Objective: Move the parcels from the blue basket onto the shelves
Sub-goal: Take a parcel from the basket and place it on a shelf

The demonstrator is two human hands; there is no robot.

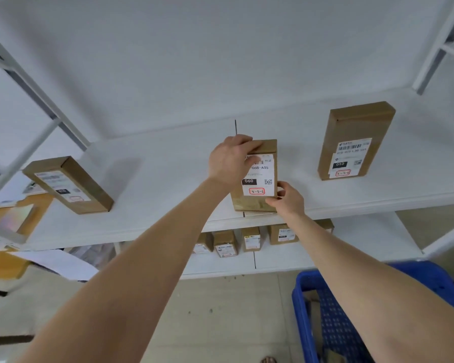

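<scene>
A brown cardboard parcel with a white label marked 060 and 3-3-6 stands upright on the white shelf, near its front edge. My left hand grips the parcel's top left corner. My right hand holds its lower right corner. The blue basket sits on the floor at the lower right, partly hidden by my right arm; something brown shows inside it.
Two more labelled parcels stand on the same shelf: one to the left, one to the right. Several small boxes sit on the lower shelf. White shelf uprights rise at both sides. Papers and cardboard lie at the far left.
</scene>
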